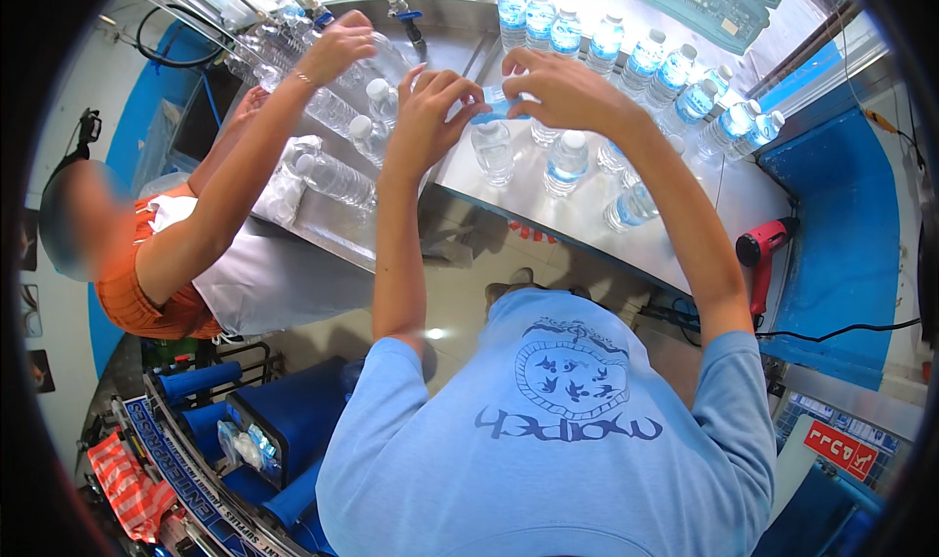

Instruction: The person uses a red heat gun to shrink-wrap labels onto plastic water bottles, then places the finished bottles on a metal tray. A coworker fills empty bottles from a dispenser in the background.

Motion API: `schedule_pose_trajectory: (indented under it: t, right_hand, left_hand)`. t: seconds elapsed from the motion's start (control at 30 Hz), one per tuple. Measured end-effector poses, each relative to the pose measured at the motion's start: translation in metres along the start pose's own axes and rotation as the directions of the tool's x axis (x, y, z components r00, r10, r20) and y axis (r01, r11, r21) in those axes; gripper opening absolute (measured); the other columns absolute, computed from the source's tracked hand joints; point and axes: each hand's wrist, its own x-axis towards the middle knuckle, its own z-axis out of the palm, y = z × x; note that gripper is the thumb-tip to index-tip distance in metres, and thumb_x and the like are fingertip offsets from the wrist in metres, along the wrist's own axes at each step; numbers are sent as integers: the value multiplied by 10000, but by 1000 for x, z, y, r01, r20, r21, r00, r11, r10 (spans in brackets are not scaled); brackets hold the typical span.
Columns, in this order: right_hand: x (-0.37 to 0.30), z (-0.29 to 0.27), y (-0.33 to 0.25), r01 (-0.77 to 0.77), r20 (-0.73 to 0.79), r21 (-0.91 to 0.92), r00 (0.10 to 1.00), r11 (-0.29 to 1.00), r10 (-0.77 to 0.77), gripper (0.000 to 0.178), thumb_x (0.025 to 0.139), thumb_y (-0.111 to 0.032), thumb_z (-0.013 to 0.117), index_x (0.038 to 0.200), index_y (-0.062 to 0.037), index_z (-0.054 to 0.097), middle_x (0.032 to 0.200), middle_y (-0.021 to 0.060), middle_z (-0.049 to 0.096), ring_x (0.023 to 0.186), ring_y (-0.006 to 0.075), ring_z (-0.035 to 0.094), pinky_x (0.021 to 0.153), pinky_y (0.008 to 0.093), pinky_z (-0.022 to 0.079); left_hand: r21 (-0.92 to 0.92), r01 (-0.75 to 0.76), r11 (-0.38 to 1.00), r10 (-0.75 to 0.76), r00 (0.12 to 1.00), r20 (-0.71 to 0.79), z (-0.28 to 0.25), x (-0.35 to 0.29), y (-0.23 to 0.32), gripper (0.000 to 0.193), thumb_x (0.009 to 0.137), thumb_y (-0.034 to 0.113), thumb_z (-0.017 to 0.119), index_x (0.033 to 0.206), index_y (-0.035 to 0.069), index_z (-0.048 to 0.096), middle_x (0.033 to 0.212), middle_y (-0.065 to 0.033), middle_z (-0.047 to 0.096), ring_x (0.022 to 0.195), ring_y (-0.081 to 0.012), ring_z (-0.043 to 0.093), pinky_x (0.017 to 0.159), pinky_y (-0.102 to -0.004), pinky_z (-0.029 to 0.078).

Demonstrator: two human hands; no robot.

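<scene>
Landmark: steel table (685, 239). Left hand (430, 107) and right hand (562, 88) raised together over table's near edge, fingertips of both pinching small blue cap band (494, 107) between them, thumbs and forefingers pressed on it from either side. Band held right above open-necked clear bottle (492, 149) standing upright on table near that edge; touching bottle mouth or just clear of it, cannot tell. Capped bottle (567, 163) just right of it on table, upright, white cap on. Another bottle (631, 207) lying tilted further right, near table's front edge. Row of labelled bottles (646, 63) along table's far side, upright, curving toward right corner. Red heat gun (763, 254) hanging off table's right end, handle down, cord trailing. Teal machine (709, 4) beyond table's far edge. Left of table, steel trough (323, 220) holding loose bottles lying on their sides. Another person's hand (337, 48) reaching over trough, resting on bottles at filler nozzles (293, 9); grip there hidden, cannot tell. Blue rollers (201, 381) well below table, at lower left.
</scene>
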Motion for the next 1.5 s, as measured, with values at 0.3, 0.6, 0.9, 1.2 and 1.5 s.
schedule_pose_trajectory:
  t: [0.3,0.6,0.9,1.2,1.5]
  right_hand:
    - [3,30,-16,-191,159,166,973,967,165,202,923,-253,746,1026,-80,740,1298,115,611,1067,338,678,904,464,536]
    - [-2,66,-23,-323,127,230,945,918,301,451,843,-51,731,1222,42,505,1069,216,699,1064,396,697,881,493,555]
    - [5,88,-31,-221,157,4,963,975,218,732,788,-93,825,1366,54,400,1133,219,690,1132,394,678,1117,563,438]
    - [-73,-5,-52,-156,-381,198,898,968,223,672,875,-79,760,1482,-64,475,1458,167,567,1359,357,548,1158,437,419]
    - [-303,1,25,-758,-63,403,536,513,842,587,899,-99,781,1428,-46,534,1269,120,657,1086,247,670,937,372,539]
  left_hand:
    - [71,96,993,-102,991,83,4,-32,-1,169,900,224,772,973,99,686,1148,-55,665,1198,-267,602,1165,-558,310]
    - [-542,356,762,-412,911,19,70,-59,16,751,843,70,842,1477,54,440,1380,-167,621,1273,-295,617,1128,-426,461]
    - [-684,494,538,-641,766,49,121,-97,3,760,827,23,839,1485,-11,459,1462,-150,574,1353,-251,563,1155,-426,457]
    - [-126,442,888,-440,737,-513,61,-98,9,871,798,111,846,1489,-44,339,1501,-245,390,1463,-405,342,1239,-495,252]
    - [-148,632,761,-558,521,-646,68,-91,-68,874,859,214,819,1469,-87,271,1477,-305,357,1412,-452,371,1221,-514,282]
